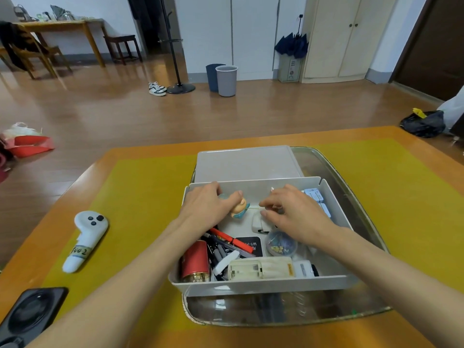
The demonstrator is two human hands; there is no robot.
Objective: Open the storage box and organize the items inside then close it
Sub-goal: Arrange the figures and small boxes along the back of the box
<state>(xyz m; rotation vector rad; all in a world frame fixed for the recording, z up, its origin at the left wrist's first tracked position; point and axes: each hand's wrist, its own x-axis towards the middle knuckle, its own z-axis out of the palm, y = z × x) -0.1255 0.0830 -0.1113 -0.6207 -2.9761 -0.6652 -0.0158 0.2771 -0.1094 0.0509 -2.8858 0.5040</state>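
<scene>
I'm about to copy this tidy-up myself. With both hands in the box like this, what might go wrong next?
1. The left hand grips a small figurine while the right hand pinches a thin string from it; pulling apart could snap it.
2. The pens lie piled loosely beside the red can, so a forearm may scatter them.
3. The storage box sits on a shiny tray and might slide.

Wooden worktop (414,136) with a yellow mat (140,197) across it. Steel tray (351,197) sits on the mat, centre-right. White controller (85,241) lies on the mat's left part. Black device (30,315) at the near-left corner.
</scene>
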